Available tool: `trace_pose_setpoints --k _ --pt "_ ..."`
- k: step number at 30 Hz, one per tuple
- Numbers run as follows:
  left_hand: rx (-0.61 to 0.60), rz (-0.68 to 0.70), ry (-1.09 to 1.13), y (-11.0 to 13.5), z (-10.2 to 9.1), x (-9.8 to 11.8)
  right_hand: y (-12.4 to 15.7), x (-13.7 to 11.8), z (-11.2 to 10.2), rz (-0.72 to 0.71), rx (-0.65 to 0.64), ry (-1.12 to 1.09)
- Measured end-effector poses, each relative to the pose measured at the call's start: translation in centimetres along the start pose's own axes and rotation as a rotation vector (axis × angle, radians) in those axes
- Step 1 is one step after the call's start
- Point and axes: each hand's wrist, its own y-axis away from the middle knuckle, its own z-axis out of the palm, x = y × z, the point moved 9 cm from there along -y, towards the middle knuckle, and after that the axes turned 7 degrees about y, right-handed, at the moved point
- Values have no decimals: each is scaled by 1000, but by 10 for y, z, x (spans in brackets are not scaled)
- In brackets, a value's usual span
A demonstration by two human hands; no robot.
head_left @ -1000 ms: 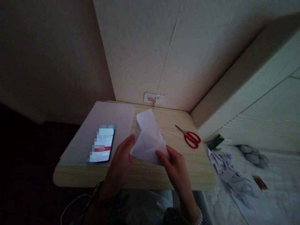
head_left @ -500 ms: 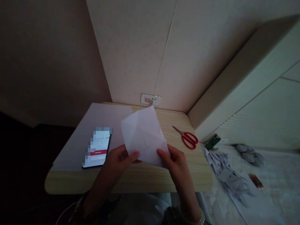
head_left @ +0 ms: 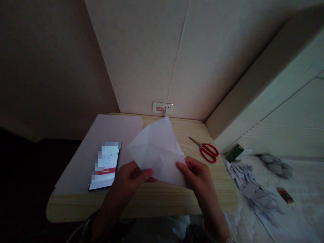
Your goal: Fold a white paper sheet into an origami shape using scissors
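Head view, the only one I have: here's the creased white paper (head_left: 159,148), right between the two hands and reaching away from them, one corner aimed at the wall socket (head_left: 163,108), another jutting left toward the large white sheet (head_left: 118,126). It looks about as wide as it is long from up here, so I can't call a clear long axis; what counts is that the near edge runs from hand to hand, dipping a touch toward the right. Neither hand is nearer, since both are on it! The left hand (head_left: 130,176) pinches that near edge, thumb on top, fingers curled underneath; the right hand (head_left: 196,172) nips the lower right corner, thumb flat on the face, the forefinger bent at the side edge, its tip hard to make out. Both grips are pressed closed on paper. With fingers under it, I read the near edge as lifted off the surface (head_left: 196,129); whether the far corner touches down, I can't tell. Left of the left hand, a smartphone (head_left: 105,168) lies screen up on the large sheet. Beyond the right hand, red-handled scissors (head_left: 209,152), well apart from the paper, blades angled toward the wall.
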Motion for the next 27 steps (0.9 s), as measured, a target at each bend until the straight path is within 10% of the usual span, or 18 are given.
trace_pose_setpoints --k 11,27 --pt "144 47 375 -16 -4 -14 3 24 24 105 65 -171" --pt "368 327 83 24 -12 32 16 7 23 58 54 -175"
